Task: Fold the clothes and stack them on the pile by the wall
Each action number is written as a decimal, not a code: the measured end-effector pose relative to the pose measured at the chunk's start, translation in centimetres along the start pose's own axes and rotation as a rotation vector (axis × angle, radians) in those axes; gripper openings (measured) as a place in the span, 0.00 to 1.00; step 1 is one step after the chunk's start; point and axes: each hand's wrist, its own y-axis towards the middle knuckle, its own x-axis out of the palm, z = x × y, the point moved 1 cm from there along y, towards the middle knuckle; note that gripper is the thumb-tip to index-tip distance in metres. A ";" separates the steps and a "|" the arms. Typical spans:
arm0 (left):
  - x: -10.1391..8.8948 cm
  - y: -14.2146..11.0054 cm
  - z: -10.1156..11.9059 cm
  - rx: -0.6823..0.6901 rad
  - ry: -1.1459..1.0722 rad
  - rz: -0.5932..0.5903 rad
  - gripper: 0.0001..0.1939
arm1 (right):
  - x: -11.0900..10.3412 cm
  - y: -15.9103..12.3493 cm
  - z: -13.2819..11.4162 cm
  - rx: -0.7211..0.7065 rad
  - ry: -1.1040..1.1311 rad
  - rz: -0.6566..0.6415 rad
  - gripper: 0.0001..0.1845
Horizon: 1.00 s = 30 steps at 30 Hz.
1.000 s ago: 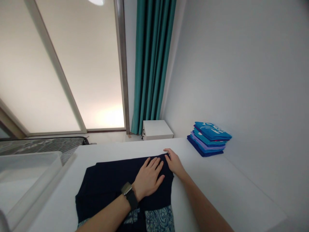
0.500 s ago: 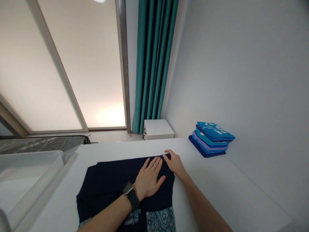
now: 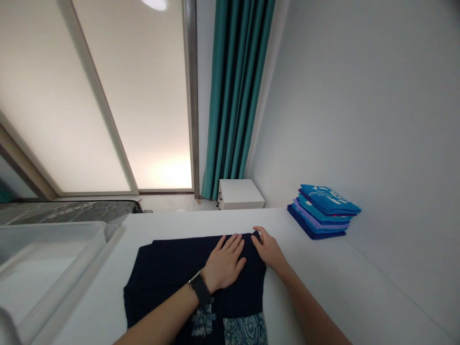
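A dark navy garment (image 3: pixel 172 263) with blue-and-white paisley patches lies folded on the white table. My left hand (image 3: pixel 224 266), a black watch on its wrist, rests flat on the cloth with its fingers stretched out. At the garment's far right corner, my right hand (image 3: pixel 268 248) pinches the edge between thumb and fingers. The near part of the garment is partly covered by my left forearm and runs out of view at the bottom.
Folded blue and purple clothes (image 3: pixel 323 211) form a stack by the wall at the right. A translucent plastic bin (image 3: pixel 82 258) stands at the left. Beyond the table (image 3: pixel 298 297) are a small white cabinet (image 3: pixel 240 194) and a green curtain (image 3: pixel 237 96).
The view has shifted slightly, so everything sits a little farther right. My left hand still presses on the garment, and my right hand stays at its corner.
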 end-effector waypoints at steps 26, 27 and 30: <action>-0.5 -0.4 -1.9 0.133 0.111 0.055 0.25 | 0.1 -1.0 -1.5 -0.106 -0.194 -0.083 0.23; -0.6 -0.4 -1.8 0.165 0.102 0.037 0.25 | 0.0 -1.1 -1.5 -0.104 -0.218 -0.098 0.23; -0.6 -0.4 -1.6 0.146 0.092 0.009 0.25 | -0.2 -1.3 -2.0 -0.034 -0.325 -0.142 0.22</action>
